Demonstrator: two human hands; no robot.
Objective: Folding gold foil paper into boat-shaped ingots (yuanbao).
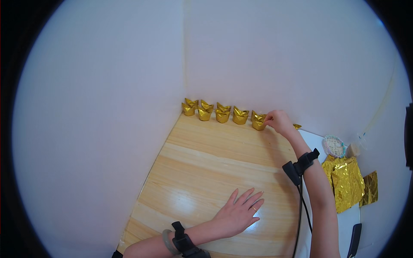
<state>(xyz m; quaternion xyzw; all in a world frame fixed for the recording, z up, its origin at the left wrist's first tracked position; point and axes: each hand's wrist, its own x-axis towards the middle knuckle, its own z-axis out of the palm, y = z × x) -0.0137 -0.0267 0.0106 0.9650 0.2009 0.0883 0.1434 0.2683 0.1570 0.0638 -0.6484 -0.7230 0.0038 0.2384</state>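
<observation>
While the left hand (238,214) lies flat on the wooden tabletop (202,172), palm down, fingers spread and holding nothing, the right hand (278,120) reaches to the far edge of the table, where it meets the rightmost gold ingot (258,121) of a row of folded foil-paper ingots (215,111) lined up against the white wall (279,56). The right fingertips (268,120) are drawn together at the ingot's near right corner, in what looks like a light pinch on its rim, though at this range I cannot tell whether they truly grip it or only touch it.

That ingot sits at the end of the row, just beside its neighbour and close to the wall. Being hollow folded paper with a metallic face, it should weigh almost nothing and have little stiffness: a firm squeeze would likely crush the cup or spring a fold open, and the shiny surface may slide between dry fingers. The upturned pointed ends seem the stiffest parts, since the layers stack there, so a gentle two-finger hold on one point, or across the two long sides low down, is the safer grip. A nudge could easily push it, and its neighbours could tip.

To the right, on a white surface (350,217), lie loose gold foil sheets (345,182) and a small woven basket (334,145). A black strap with a cable (301,165) circles the right wrist.
</observation>
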